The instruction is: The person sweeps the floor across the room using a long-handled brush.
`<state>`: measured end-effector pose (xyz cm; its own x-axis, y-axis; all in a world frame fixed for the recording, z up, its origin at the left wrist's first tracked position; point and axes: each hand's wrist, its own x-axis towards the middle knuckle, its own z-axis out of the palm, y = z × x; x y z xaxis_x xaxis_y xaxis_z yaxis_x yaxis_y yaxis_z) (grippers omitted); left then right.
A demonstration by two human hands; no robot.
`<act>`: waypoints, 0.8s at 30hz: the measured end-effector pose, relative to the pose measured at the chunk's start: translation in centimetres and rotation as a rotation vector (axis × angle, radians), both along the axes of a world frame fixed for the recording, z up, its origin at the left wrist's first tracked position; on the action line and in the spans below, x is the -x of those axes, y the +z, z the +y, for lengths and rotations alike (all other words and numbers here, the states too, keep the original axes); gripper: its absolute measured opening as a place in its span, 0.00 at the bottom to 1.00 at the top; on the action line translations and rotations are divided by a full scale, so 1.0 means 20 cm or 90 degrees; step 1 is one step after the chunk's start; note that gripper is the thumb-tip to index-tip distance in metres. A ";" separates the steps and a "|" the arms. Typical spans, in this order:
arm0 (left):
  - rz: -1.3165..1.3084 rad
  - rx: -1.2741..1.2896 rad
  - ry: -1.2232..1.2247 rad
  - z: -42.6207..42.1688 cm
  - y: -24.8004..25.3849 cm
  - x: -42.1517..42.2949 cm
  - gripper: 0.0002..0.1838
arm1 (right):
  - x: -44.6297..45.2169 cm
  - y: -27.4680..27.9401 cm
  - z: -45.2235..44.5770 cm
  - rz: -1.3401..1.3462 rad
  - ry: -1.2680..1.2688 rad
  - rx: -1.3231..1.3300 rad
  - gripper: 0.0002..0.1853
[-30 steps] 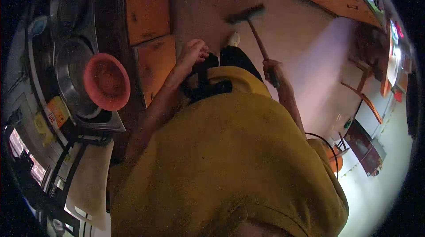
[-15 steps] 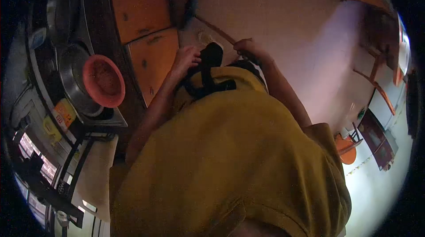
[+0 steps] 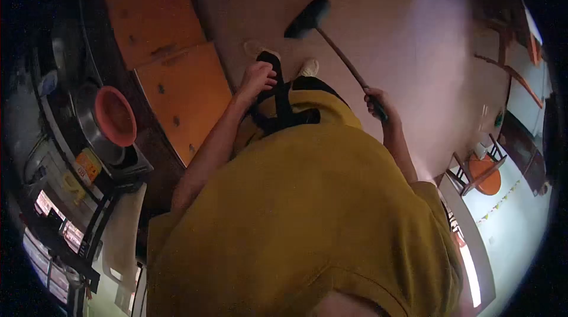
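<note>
My right hand (image 3: 378,103) is wrapped round the upper end of the handle of a broom (image 3: 346,60). The handle slants away to a dark broom head (image 3: 307,17), which is on the floor beyond my feet. In front of my body is my left hand (image 3: 258,77), its fingers loosely curled and slightly apart, with nothing seen in them. It overlaps my dark trouser leg (image 3: 269,58) in view. Two pale shoes (image 3: 309,68) show on the floor below.
Orange cabinet doors (image 3: 183,95) stand to my left. Above them, a counter carries a red basin (image 3: 115,116) and a metal pan (image 3: 89,118). The floor (image 3: 414,62) spreads ahead and right. Wooden chairs (image 3: 485,175) stand at the far right.
The broom head has moved right, away from the cabinets, and now shows its broad side. My right hand has shifted right and lower in view. My left hand stays in front of me.
</note>
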<state>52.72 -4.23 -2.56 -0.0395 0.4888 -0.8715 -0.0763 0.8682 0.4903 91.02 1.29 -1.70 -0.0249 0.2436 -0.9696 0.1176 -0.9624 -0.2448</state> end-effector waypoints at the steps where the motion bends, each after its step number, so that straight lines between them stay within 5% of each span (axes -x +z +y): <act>1: 0.012 0.007 -0.010 -0.01 0.02 -0.05 0.20 | -0.11 0.01 -0.04 0.005 -0.018 0.036 0.07; 12: -0.001 -0.019 -0.086 -0.03 0.10 -0.33 0.20 | -0.72 0.14 -0.43 -0.061 -0.164 0.038 0.08; 24: -0.034 0.008 -0.097 -0.11 0.11 -0.35 0.19 | -0.09 0.33 -0.41 -0.135 0.147 -0.154 0.09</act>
